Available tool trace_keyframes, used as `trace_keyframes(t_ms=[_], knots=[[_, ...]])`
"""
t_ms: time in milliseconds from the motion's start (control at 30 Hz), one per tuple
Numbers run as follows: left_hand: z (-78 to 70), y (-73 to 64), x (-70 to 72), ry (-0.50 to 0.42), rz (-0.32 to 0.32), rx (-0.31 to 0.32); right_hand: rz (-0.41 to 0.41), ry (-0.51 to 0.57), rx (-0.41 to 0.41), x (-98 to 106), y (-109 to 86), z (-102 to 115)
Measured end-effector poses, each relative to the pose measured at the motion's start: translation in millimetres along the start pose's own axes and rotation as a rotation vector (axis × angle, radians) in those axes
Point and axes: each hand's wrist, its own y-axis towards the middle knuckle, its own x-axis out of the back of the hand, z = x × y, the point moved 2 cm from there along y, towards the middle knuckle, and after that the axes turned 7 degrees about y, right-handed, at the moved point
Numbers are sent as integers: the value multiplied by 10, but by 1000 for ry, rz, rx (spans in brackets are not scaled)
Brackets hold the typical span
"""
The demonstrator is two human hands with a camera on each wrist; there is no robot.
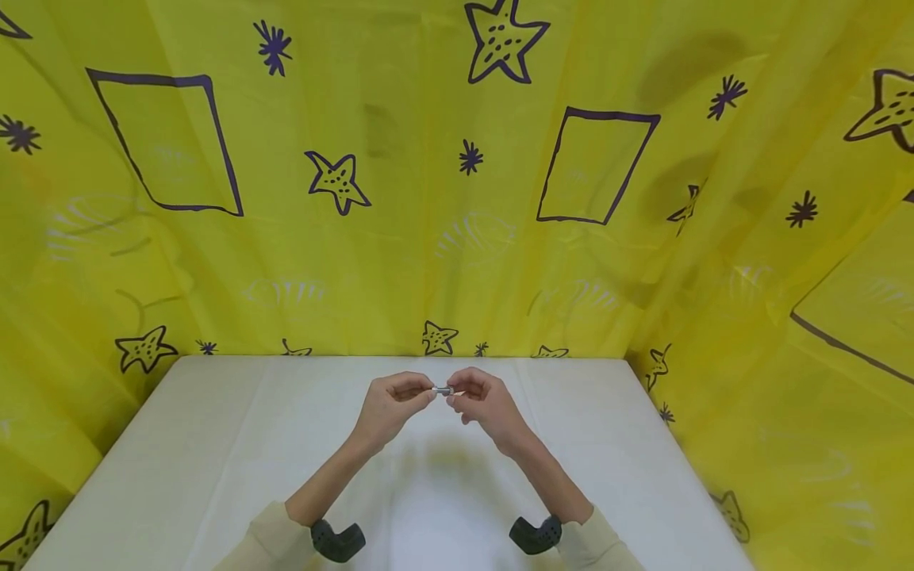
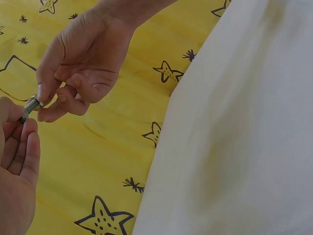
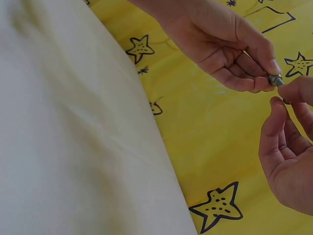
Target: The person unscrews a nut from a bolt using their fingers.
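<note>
Over the far part of the white table, both hands meet at a small silver metal bolt [image 1: 443,391]. One end of it is pinched between the thumb and fingers of my left hand [image 1: 389,408]. From the other side, my right hand [image 1: 491,406] pinches the opposite end with thumb and index finger. Threads show on the short bolt [image 2: 33,105] in the left wrist view, with a wider ring-like part, perhaps a nut, at the right fingertips. Fingertips cover both ends of the bolt [image 3: 276,81] in the right wrist view.
The white table [image 1: 286,444] lies below the raised hands. A yellow curtain [image 1: 400,262] with dark stars and frames drawn on it encloses the back and sides. Dark curved devices [image 1: 339,542] sit at both wrists, by the light sleeves.
</note>
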Motion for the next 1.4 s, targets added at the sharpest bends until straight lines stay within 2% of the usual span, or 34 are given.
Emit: trace_keyframes(t_ms=[167, 367, 567, 800, 967, 1400], knots=[[11, 0, -7, -6, 4, 9, 27, 6, -35, -7, -4, 1], [6, 2, -9, 1, 8, -15, 23, 1, -105, -22, -5, 0], [6, 2, -6, 8, 6, -19, 1, 23, -71, -21, -9, 31], [4, -1, -6, 9, 8, -21, 22, 60, 1, -3, -12, 31], [13, 5, 0, 14, 5, -15, 27, 68, 22, 8, -10, 24], [18, 3, 38, 12, -7, 15, 3, 32, -11, 43, -17, 18]])
